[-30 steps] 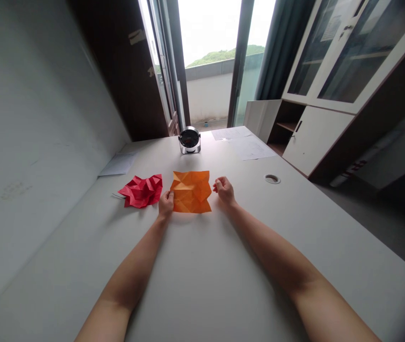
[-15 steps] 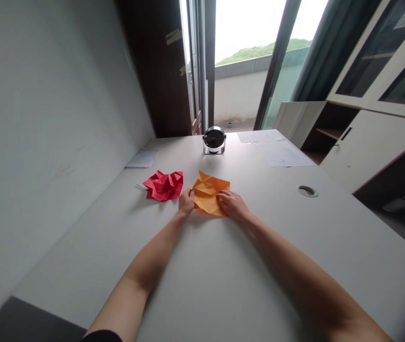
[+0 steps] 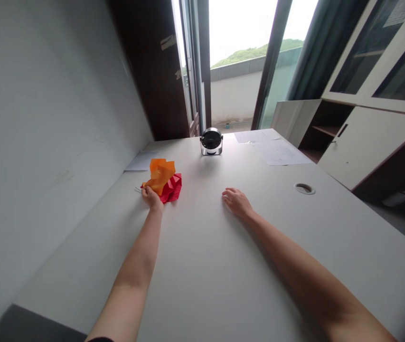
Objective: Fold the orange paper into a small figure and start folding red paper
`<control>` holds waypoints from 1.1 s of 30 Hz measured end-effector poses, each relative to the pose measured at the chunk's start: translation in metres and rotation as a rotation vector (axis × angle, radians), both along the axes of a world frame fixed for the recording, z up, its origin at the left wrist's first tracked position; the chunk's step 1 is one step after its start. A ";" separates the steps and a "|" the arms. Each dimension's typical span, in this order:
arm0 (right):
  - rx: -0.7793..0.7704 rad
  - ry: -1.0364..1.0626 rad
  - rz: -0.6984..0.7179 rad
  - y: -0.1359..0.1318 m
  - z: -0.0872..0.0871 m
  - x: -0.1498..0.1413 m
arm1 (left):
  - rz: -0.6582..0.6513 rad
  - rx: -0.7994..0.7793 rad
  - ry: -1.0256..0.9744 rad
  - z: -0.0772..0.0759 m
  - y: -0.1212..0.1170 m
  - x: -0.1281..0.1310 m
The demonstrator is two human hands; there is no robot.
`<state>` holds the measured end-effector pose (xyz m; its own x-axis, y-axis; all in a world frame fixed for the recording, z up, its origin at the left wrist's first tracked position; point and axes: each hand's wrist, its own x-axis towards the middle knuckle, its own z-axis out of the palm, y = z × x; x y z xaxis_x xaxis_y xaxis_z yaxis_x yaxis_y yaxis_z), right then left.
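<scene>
While the left hand (image 3: 152, 199) pinches orange paper (image 3: 161, 175) over red paper (image 3: 171, 191), the right hand (image 3: 238, 202) rests unclenched on the table (image 3: 195, 270).

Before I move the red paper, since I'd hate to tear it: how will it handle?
The red paper is probably light, since it looks thin. Its creases suggest it may flex along the folds while keeping some shape. Its angular edges make rolling unlikely.

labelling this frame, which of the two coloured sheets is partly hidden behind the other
The red sheet: the orange sheet, pinched in the left hand, overlaps much of it in this view.
</scene>
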<state>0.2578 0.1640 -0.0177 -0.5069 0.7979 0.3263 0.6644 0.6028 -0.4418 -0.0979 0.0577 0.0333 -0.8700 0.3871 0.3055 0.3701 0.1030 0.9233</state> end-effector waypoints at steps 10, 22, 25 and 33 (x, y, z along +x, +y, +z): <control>0.017 -0.002 0.003 0.002 -0.003 0.002 | 0.280 -0.062 -0.105 -0.015 -0.016 -0.014; 0.011 0.007 0.003 0.002 -0.001 0.002 | 0.057 -0.049 -0.009 -0.013 -0.018 -0.015; 0.014 0.007 0.005 0.001 0.000 0.002 | 0.057 -0.023 -0.098 -0.019 -0.012 -0.023; 0.025 0.010 0.012 -0.002 0.004 0.001 | 0.052 -0.052 -0.110 -0.024 -0.008 -0.029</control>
